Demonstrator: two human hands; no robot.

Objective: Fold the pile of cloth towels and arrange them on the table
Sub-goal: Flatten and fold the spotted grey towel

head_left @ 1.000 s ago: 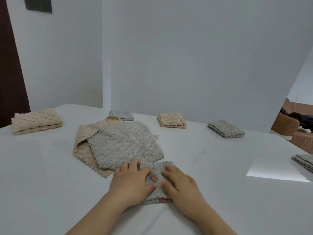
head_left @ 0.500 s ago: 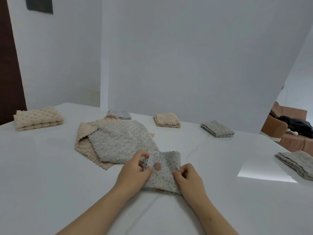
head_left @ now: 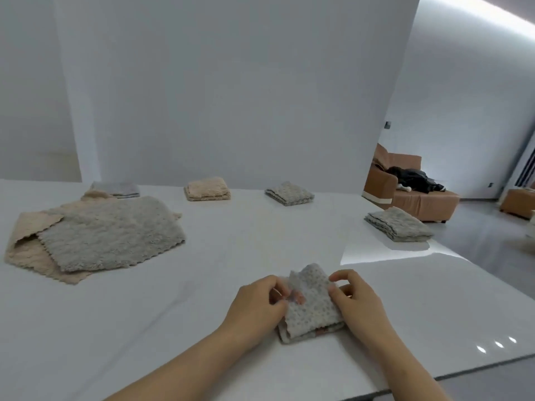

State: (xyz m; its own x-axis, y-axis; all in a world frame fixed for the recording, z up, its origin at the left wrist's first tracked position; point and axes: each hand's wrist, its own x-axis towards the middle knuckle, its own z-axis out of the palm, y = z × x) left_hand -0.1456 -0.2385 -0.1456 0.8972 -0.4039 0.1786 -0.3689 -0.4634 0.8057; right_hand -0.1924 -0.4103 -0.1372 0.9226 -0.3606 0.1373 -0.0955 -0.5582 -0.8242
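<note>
One white table (head_left: 246, 244) is filling most of the view, its right edge slanting from the far right down to the near corner. On its left part a loose pile is lying: an unfolded grey towel (head_left: 110, 235) is spread over an unfolded beige towel (head_left: 26, 256). Four folded towels are sitting well apart. A far grey stack (head_left: 117, 189) is just behind the pile, with a beige stack (head_left: 207, 189) and a middle grey stack (head_left: 289, 193) further along. A right grey stack (head_left: 398, 225) is lying close to the right edge. Near the front, right of centre, the small grey towel (head_left: 314, 311) is being held. Its long axis is running from near to far, its near folded end is resting on the table, and its far corner is lifted, pointing away from the person. The left hand (head_left: 256, 306) is pinching its left side with curled fingers. The right hand (head_left: 360, 303) is pinching its right side between thumb and forefinger. Bare tabletop is lying open between the hands and the pile, and rightwards up to the edge.
</note>
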